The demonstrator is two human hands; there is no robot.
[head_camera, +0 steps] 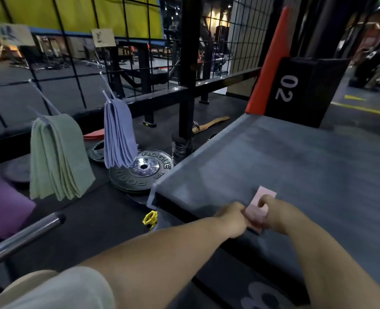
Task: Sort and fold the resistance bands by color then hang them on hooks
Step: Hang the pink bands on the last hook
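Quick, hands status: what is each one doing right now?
Left hand: closed, pinching the pink band.
Right hand: closed, fingers curled over the same pink band.

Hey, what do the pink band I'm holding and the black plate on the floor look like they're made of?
Pink band: thin, matte, pliable sheet, probably latex or rubber; it lies folded flat, pinched by the left hand and right hand. Black plate: dull dark rim with raised letters, likely rubber, around a shiny metal hub.
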